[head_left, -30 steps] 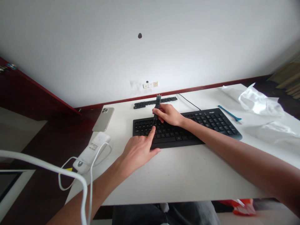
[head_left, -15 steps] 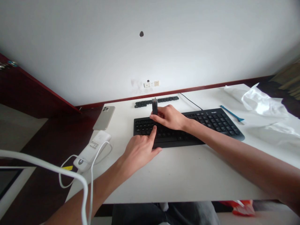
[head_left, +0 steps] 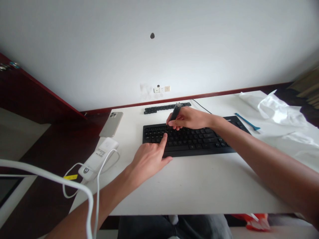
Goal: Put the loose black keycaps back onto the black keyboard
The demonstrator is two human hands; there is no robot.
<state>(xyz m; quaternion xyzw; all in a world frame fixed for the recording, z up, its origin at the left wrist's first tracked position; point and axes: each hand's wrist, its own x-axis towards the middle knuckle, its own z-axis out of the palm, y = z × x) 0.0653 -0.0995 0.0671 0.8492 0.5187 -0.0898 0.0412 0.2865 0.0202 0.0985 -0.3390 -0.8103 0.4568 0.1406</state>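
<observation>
A black keyboard point(head_left: 196, 139) lies across the middle of the white table point(head_left: 189, 186). My left hand point(head_left: 149, 159) rests at the keyboard's front left, index finger stretched onto the keys, other fingers curled. My right hand point(head_left: 190, 118) hovers over the upper rows, closed on a thin dark key-puller tool point(head_left: 175, 113), which tilts toward the back. A row of loose black keycaps point(head_left: 165, 107) lies behind the keyboard.
A phone point(head_left: 111, 124) lies face down at the table's left back corner. A white power bank point(head_left: 98, 158) with white cables sits at the left edge. A blue brush point(head_left: 246, 121) and crumpled white plastic point(head_left: 281, 113) lie at the right.
My right hand has lifted the tool off the keys and shifted right and back; the tool now tilts instead of standing upright. My left hand has stayed in place.
</observation>
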